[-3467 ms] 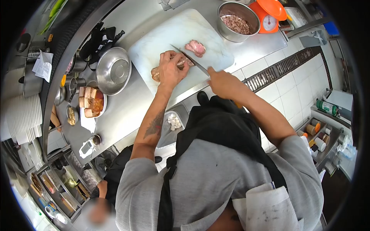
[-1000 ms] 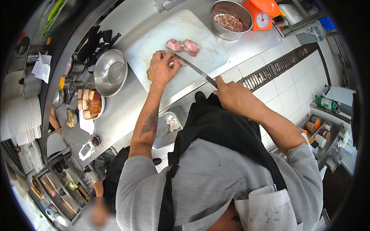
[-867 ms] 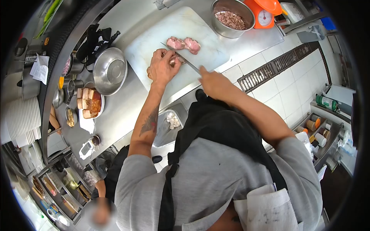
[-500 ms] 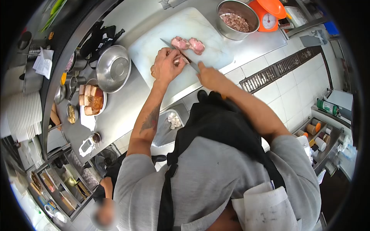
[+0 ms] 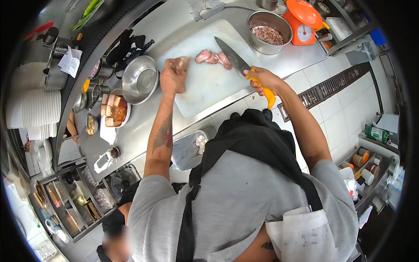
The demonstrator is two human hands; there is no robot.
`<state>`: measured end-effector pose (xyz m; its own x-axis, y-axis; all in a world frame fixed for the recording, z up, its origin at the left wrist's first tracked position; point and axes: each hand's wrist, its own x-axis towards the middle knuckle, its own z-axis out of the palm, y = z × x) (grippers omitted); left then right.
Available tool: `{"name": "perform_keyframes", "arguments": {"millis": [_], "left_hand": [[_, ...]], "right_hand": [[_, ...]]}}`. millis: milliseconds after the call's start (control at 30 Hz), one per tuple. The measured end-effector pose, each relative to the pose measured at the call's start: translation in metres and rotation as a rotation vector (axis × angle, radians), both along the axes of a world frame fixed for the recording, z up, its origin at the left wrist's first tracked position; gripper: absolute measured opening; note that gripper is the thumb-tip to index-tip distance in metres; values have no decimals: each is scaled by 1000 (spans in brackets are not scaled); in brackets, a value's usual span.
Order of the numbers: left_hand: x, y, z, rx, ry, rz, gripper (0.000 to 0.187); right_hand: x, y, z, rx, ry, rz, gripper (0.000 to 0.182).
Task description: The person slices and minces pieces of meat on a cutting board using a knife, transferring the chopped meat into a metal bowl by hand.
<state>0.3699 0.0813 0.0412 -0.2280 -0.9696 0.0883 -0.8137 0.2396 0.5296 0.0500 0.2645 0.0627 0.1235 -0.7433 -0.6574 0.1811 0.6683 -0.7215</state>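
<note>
The piece of raw meat [image 5: 180,64] that lay pinned under the left hand [image 5: 171,78] half a second ago is now off the board, pinched in that hand's curled fingers [image 5: 176,70] above the left part of the white cutting board [image 5: 205,85]. The knife [image 5: 233,56] has also come up: earlier its blade lay across the meat under the left hand, and now it points away from the person, its tip above the board's far side. The right hand [image 5: 262,81] is wrapped tight around the yellow handle [image 5: 267,94], fingers pressed together.

The held meat is pale pink with a tan, fatty side; its outline is blurred. Two more pink pieces [image 5: 213,57] lie touching each other on the board's far half, just beside the blade, where they lay before.

The board sits on a stainless steel counter [image 5: 144,126]. Beyond its far right corner stands a steel bowl of chopped meat [image 5: 269,31], with an orange kitchen scale [image 5: 304,19] touching or nearly touching it. Left of the board is an empty steel mixing bowl [image 5: 139,79], and nearer the person a plate of browned cooked pieces [image 5: 114,111]. A stack of white plates [image 5: 37,107] stands at far left. The floor is white tile with a metal drain grate [image 5: 336,81]. Another person [image 5: 114,227] is low at the bottom left.
</note>
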Motion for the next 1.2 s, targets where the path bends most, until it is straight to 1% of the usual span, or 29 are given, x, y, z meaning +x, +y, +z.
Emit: {"name": "perform_keyframes", "arguments": {"millis": [33, 67, 100, 133, 167, 200, 233, 267, 333, 367, 433, 467, 533, 600, 667, 733, 767, 800, 833, 867, 933, 967, 1000, 1033, 1067, 1100, 1133, 1200], "left_hand": [[2, -17, -1, -2, 8, 3, 41], [2, -34, -3, -69, 13, 0, 39], [0, -46, -10, -130, 16, 3, 37], [-7, -58, -18, -120, 24, 20, 37], [-12, -71, -26, -154, -157, -24, 39], [-12, -76, -30, -188, -338, -68, 41], [-21, -61, -17, -293, -335, -163, 44], [-38, -40, -4, -398, -338, -261, 48], [-68, -11, -11, -325, -468, -396, 51], [-73, -6, -19, -327, -473, -397, 51], [-86, -6, -38, -185, -273, -508, 51], [-89, -8, -42, -194, -269, -522, 51], [-87, -13, -42, -168, -198, -528, 44], [-82, -19, -43, -142, -152, -541, 43], [-75, -21, -40, -122, -103, -540, 43], [-67, -11, -31, -82, 130, -343, 39], [-64, -2, -30, -83, 136, -341, 39], [-59, 9, -31, -159, 80, -353, 43], [-53, 21, -34, -232, 24, -362, 48], [-48, 38, -39, -226, 28, -353, 48], [-41, 69, -52, -210, 154, -591, 64], [-35, 75, -54, -207, 158, -576, 64], [-29, 80, -57, -200, 154, -538, 69], [-23, 84, -59, -190, 149, -500, 74], [-19, 84, -61, -180, 149, -482, 74], [-19, 77, -59, -161, 98, -479, 73], [-19, 71, -56, -143, 49, -479, 72], [-23, 59, -47, -134, 70, -491, 69]], "right_hand": [[1, 6, 10, -30, 44, -1, 38], [0, 9, 12, -26, 54, 4, 38], [-1, 14, 11, -40, 130, -21, 37], [-1, 18, 10, -55, 205, -39, 36], [-1, 24, 10, -49, 213, -17, 36], [-5, 29, 10, -71, 292, -4, 35], [-9, 33, 9, -98, 368, 9, 34], [-13, 37, 3, -100, 365, 30, 34], [-20, 47, -9, -120, 365, 0, 32], [-21, 50, -9, -108, 389, 12, 31], [-20, 55, -13, -115, 432, 18, 32], [-23, 58, -15, -114, 475, 30, 32], [-21, 61, -5, -120, 487, 27, 34], [-14, 64, 6, -120, 496, 44, 35], [-3, 66, 21, -176, 549, 75, 38], [5, 68, 25, -203, 577, 126, 41], [11, 68, 27, -205, 607, 209, 35], [15, 69, 29, -205, 635, 293, 30], [18, 70, 25, -200, 644, 344, 31], [19, 70, 21, -196, 646, 356, 31], [19, 68, 12, -133, 648, 423, 39], [17, 67, 8, -150, 684, 419, 40], [16, 65, 9, -148, 686, 436, 40], [16, 64, 9, -161, 751, 410, 41], [17, 64, 8, -173, 811, 386, 41], [16, 62, -1, -220, 889, 421, 44], [18, 63, -10, -220, 885, 438, 44], [18, 63, -22, -360, 955, 398, 47]]}}
